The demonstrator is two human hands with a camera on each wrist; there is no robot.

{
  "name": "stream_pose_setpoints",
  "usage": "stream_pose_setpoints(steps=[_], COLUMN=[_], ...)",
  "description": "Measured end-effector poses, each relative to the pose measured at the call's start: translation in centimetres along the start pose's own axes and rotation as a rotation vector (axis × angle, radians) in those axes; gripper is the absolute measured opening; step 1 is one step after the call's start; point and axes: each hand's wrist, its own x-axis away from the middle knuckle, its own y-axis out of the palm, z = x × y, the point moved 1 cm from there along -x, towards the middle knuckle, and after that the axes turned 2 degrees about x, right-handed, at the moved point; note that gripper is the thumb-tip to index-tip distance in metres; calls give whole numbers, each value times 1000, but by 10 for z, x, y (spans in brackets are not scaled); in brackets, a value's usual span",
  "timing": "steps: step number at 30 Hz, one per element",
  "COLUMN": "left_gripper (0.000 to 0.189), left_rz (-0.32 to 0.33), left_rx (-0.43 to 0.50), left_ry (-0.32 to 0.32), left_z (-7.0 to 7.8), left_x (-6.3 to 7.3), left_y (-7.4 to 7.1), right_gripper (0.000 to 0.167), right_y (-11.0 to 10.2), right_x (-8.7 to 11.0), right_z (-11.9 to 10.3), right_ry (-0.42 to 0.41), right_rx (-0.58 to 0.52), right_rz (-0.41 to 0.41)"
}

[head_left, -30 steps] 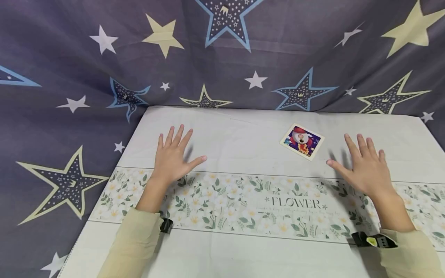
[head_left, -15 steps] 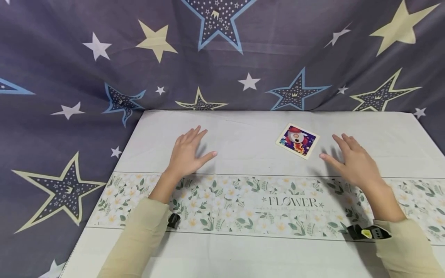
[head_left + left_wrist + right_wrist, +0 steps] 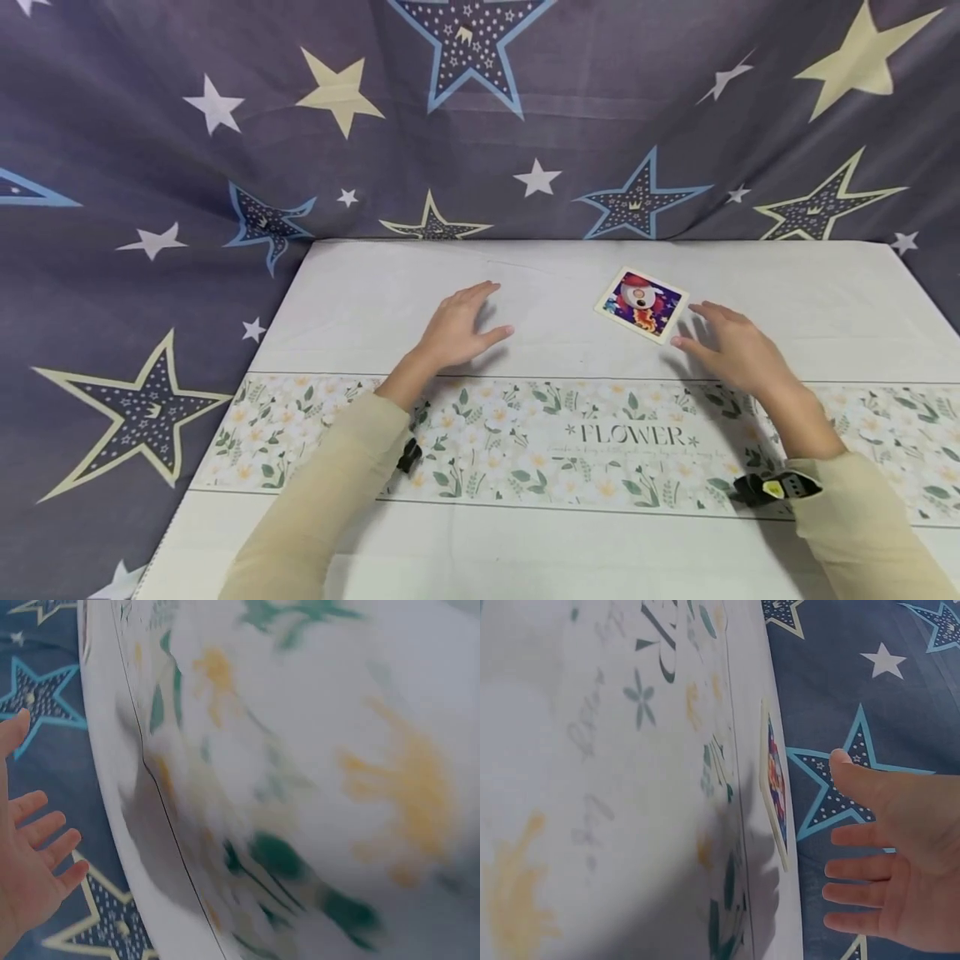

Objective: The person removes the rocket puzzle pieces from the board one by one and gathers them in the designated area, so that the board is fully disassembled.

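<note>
A square picture card or puzzle [image 3: 642, 305] with a cream border lies flat on the white tablecloth, right of the middle. It shows a red and white rocket-like figure on dark purple. My right hand [image 3: 738, 350] hovers just to the right of it, thumb and fingers apart, fingertips close to its right edge. My left hand [image 3: 457, 329] is over the cloth to the left, fingers extended and thumb spread, a wide gap from the card. Both hands hold nothing. In the right wrist view the card [image 3: 774, 776] appears edge-on beside the right hand [image 3: 900, 855].
The white tablecloth [image 3: 525, 550] has a floral band [image 3: 510, 442] with the word FLOWER across it. Behind and to the left hangs a dark curtain [image 3: 480, 150] printed with stars. Each wrist wears a black strap [image 3: 776, 487] below a beige sleeve [image 3: 330, 492].
Both hands have moved inward, the left one to the right and the right one to the left toward the card. Their spread fingers have drawn together. The card lies where it was on the cloth.
</note>
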Motion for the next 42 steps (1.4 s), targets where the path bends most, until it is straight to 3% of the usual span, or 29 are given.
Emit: stream_pose_setpoints(steps=[5, 18, 31, 37, 42], left_gripper=[71, 60, 57, 49, 48], left_rz=[-93, -230, -264, -283, -296], left_rx=[-1, -73, -138, -189, -294], left_ry=[7, 84, 137, 145, 179], left_z=[16, 69, 115, 125, 126], left_x=[-23, -75, -106, -115, -118], left_y=[13, 49, 77, 86, 93], right_gripper=[72, 61, 65, 61, 58], right_y=[5, 16, 21, 21, 22], right_x=[-7, -21, -31, -35, -38], right_z=[-3, -11, -10, -8, -7], right_ry=[-28, -98, -111, -101, -115], right_rx=[-24, -57, -8, 23, 15], right_rz=[-41, -47, -64, -50, -35])
